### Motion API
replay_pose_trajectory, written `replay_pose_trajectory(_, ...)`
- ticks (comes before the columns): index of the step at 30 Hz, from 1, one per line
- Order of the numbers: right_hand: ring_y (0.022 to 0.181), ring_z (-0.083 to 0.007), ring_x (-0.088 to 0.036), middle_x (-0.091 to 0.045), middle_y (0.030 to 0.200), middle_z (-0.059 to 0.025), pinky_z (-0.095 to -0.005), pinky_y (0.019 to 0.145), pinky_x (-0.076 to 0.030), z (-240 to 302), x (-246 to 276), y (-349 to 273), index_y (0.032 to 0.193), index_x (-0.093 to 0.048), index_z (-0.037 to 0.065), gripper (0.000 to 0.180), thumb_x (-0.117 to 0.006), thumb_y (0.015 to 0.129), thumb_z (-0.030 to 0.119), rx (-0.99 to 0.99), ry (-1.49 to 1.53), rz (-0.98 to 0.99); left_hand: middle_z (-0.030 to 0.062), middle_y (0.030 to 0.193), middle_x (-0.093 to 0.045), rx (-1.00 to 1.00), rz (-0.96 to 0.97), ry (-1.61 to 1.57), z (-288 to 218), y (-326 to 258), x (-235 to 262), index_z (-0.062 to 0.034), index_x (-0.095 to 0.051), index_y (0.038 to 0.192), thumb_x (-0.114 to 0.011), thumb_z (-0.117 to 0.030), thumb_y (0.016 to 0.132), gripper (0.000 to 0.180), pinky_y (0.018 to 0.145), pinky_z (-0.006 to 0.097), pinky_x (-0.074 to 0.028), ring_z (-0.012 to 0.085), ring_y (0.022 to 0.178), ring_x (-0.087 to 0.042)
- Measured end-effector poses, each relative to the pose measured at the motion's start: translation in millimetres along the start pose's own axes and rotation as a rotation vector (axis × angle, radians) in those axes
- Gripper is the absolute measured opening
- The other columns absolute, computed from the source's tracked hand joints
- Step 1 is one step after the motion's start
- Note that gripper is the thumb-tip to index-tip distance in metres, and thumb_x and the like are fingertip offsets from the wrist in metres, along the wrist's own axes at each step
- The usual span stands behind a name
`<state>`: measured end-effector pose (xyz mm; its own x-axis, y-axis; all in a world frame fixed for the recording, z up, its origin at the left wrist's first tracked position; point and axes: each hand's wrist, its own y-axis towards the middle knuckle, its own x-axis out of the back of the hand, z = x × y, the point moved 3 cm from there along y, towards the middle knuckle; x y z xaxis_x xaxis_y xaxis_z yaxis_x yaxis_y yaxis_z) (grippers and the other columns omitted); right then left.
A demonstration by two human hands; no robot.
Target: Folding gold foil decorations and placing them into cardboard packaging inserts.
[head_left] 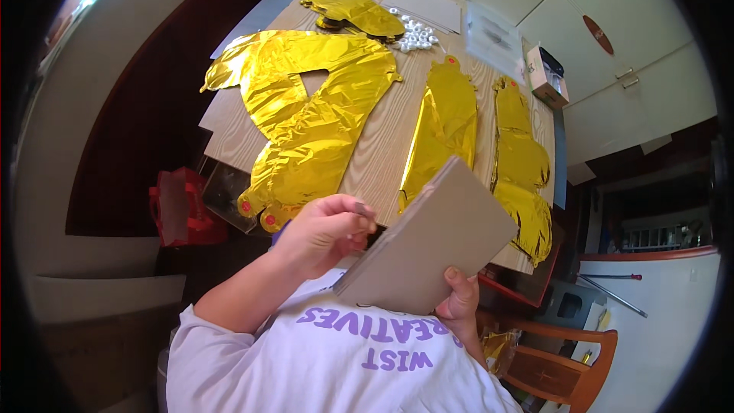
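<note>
A stack of grey cardboard sheets (440,237) is tilted in front of my chest, over the table's near edge. My right hand (457,297) grips its lower right edge, with the thumb across the front face. Left of the stack, my left hand (329,231) is raised with its fingers curled into a pinch. Something small and dark may be at the fingertips, too small to name. Flat gold foil balloons lie on the table beyond: a large one (313,107) at the left, a narrow one (443,122) in the middle and a wavy-edged one (520,157) at the right.
On the wooden table (375,149), more gold foil (352,0), white spools (415,33), pale sheets (423,4) and a clear plastic packet (495,40) lie at the back. A small box (547,80) stands at the far right. A red bag (183,206) and wooden chair (562,371) flank me.
</note>
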<state>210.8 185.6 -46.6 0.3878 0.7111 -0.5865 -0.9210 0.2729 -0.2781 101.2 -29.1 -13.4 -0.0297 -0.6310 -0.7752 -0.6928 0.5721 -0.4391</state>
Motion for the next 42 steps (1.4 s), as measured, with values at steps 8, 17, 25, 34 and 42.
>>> replay_pose_trajectory(8, 0.109, -0.026, -0.058, -0.058, 0.119, -0.0103, -0.0407, 0.094, -0.047, 9.1, 13.3, 12.8, 0.127, -0.048, 0.003, 0.053, -0.068, 0.079, 0.012, 0.002, 0.093, 0.084, 0.0054, 0.087, -0.06, -0.435, -0.294, 0.021, -70.0, -48.4, 214.9, -0.0026, -0.056, 0.105, -0.061, -0.012, 0.087, 0.022, 0.062, 0.024, -0.044, 0.0119, 0.072, -0.056)
replay_pose_trajectory(17, 0.11, -0.0248, -0.057, -0.057, 0.119, -0.0097, -0.0391, 0.095, -0.045, 19.7, -2.7, 9.4, 0.127, -0.049, 0.003, 0.052, -0.068, 0.079, 0.011, 0.084, 0.031, 0.093, 0.0123, 0.121, -0.056, -0.465, -1.168, 2.068, -124.0, -44.8, 217.3, 0.0006, -0.063, 0.104, -0.061, -0.023, 0.087, 0.029, 0.091, 0.043, -0.042, 0.0275, 0.096, -0.06)
replay_pose_trajectory(25, 0.108, -0.0223, -0.055, -0.056, 0.117, -0.0089, -0.0369, 0.095, -0.043, 21.6, -10.6, 3.7, 0.126, -0.049, 0.003, 0.053, -0.068, 0.077, 0.009, 0.356, -0.252, 0.083, 0.0115, 0.088, -0.063, -0.965, -0.033, 1.321, -58.2, -46.8, -18.3, 0.0005, -0.066, 0.098, -0.068, -0.004, 0.081, 0.017, 0.064, 0.027, -0.052, 0.0174, 0.073, -0.064)
replay_pose_trajectory(34, 0.102, -0.0195, -0.055, -0.056, 0.111, -0.0084, -0.0349, 0.094, -0.042, 28.5, -6.2, -13.6, 0.119, -0.05, 0.002, 0.05, -0.069, 0.073, 0.002, 0.607, -0.53, -0.026, 0.0095, 0.073, -0.064, -1.097, 0.047, 1.381, -24.7, -12.4, -53.5, 0.0018, -0.067, 0.086, -0.067, 0.001, 0.076, 0.01, 0.056, 0.026, -0.051, 0.0178, 0.061, -0.064)
replay_pose_trajectory(42, 0.096, -0.0174, -0.055, -0.056, 0.106, -0.0069, -0.0337, 0.091, -0.042, 22.4, -7.4, -16.7, 0.114, -0.052, 0.002, 0.042, -0.068, 0.075, 0.003, 0.636, -0.651, 0.021, 0.007, 0.063, -0.058, -1.363, -0.189, 1.598, -13.7, 1.4, -54.1, -0.0027, -0.06, 0.071, -0.069, 0.001, 0.066, 0.011, 0.05, 0.028, -0.048, 0.0189, 0.052, -0.058)
